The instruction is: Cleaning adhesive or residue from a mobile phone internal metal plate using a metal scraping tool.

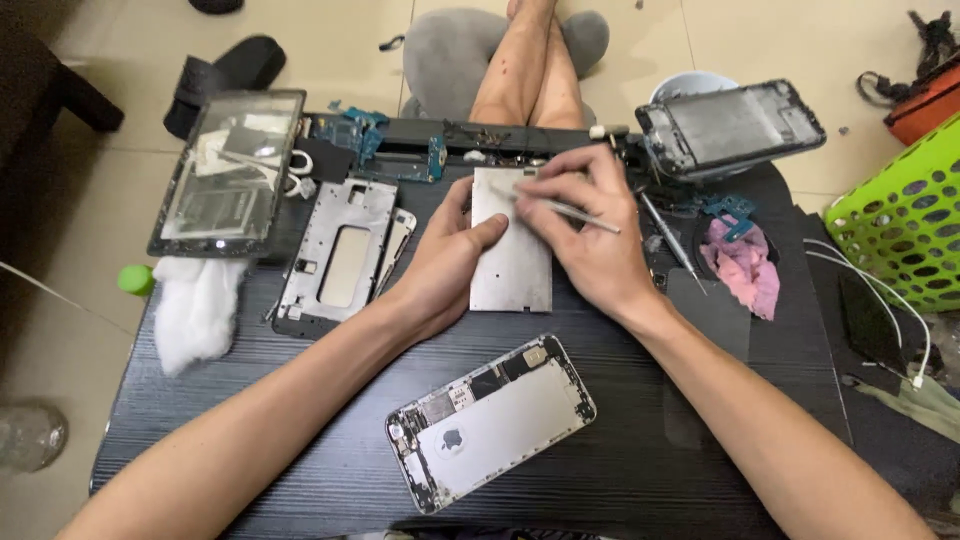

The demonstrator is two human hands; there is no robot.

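The thin metal plate (512,245) lies flat on the dark table (640,440), directly between my two hands, its long edges running away from me. My left hand (445,262) rests against its left edge, thumb laid over onto the plate's face and pressing it down, the other fingers curled loosely on the table beside it. My right hand (590,230) covers the plate's upper right corner, fingers pinched tight around a slim pair of tweezers (560,208); the tool lies nearly level, its point aimed left onto the top of the plate, its back end sticking out past my knuckles to the right.

The plate is a dull, brushed grey rectangle, smooth and unmarked, with squared corners. The tweezers are bright steel, narrow as a needle. The table has a black wood-grain surface.

Just left of my left hand lies a silver phone frame (338,250) with a rounded rectangular cut-out in its middle, and beyond that a dark tablet shell (228,172) with its glossy face up. A wad of white cotton (195,305) sits below the tablet. Nearer to me than both hands, between my forearms, a silver phone back housing (492,422) lies at a slant, its inner parts showing at both ends. Right of my right hand are a screwdriver (668,236) and a crumpled pink cloth (745,265); beyond it, another opened phone frame (730,125) sits tilted. A lime green perforated basket (900,220) stands far out to the right.
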